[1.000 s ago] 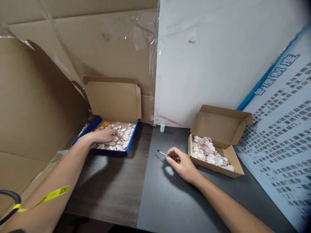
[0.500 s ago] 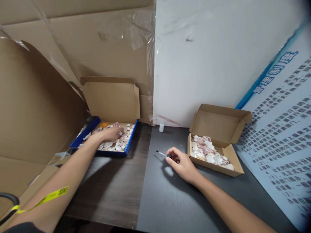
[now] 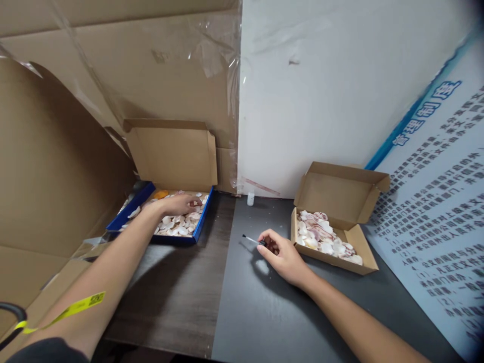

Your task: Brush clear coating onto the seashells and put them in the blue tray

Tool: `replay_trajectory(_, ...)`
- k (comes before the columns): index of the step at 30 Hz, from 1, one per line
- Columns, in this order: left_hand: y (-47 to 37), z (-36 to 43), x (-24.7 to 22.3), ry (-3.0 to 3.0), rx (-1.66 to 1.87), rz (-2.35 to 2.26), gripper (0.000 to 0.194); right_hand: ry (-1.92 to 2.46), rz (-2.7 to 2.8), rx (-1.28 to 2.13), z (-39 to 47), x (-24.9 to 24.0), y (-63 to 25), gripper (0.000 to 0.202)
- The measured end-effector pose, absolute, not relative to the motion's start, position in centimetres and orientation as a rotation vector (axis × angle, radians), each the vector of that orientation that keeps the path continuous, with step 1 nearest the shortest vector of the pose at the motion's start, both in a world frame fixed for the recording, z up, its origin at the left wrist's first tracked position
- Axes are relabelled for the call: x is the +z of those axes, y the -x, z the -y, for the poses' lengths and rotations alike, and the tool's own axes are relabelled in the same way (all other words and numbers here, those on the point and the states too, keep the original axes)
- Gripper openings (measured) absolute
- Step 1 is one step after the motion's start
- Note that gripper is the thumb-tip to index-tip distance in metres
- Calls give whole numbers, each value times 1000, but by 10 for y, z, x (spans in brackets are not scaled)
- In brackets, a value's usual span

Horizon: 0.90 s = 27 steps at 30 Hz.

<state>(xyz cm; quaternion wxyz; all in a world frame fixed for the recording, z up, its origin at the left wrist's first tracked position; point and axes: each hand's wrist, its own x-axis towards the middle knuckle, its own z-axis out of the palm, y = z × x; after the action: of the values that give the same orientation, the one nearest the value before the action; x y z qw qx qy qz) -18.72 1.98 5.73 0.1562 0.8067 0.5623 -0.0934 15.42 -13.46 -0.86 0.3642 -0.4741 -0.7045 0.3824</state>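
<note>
My left hand (image 3: 180, 204) reaches into the blue-sided cardboard box (image 3: 196, 232) at the left, over a layer of pale seashells (image 3: 177, 225). Its fingers are curled together near the box's right side; what is between them, if anything, is hidden. Above the grey tabletop, my right hand (image 3: 282, 256) grips a small brush (image 3: 252, 239) by its dark cap, the thin pale stem and black tip pointing left. A white patch, perhaps a shell (image 3: 261, 265), shows on the grey surface below this hand.
An open brown cardboard box (image 3: 338, 262) holding white and purplish shells stands at the right. A small white bottle (image 3: 250, 199) is at the back by the white wall. An orange shell (image 3: 161, 193) lies in the blue box. A printed poster (image 3: 434, 201) covers the right wall.
My left hand has shifted slightly to the right inside the blue box, across the shells. My right hand and its brush have hardly moved.
</note>
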Motion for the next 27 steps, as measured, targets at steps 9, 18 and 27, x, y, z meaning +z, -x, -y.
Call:
replay_trajectory(9,190,-16,65,-2224,-288,-1590,48,1213,1820,981,134,-9,-154,13)
replay_trajectory(18,190,-10,69,-2262,-175,-1540,24,1211,1807,989,135,-9,-155,14)
replay_trajectory(27,190,19,72,-2207,-236,-1508,47,1219,1819,990,135,-8,-155,15)
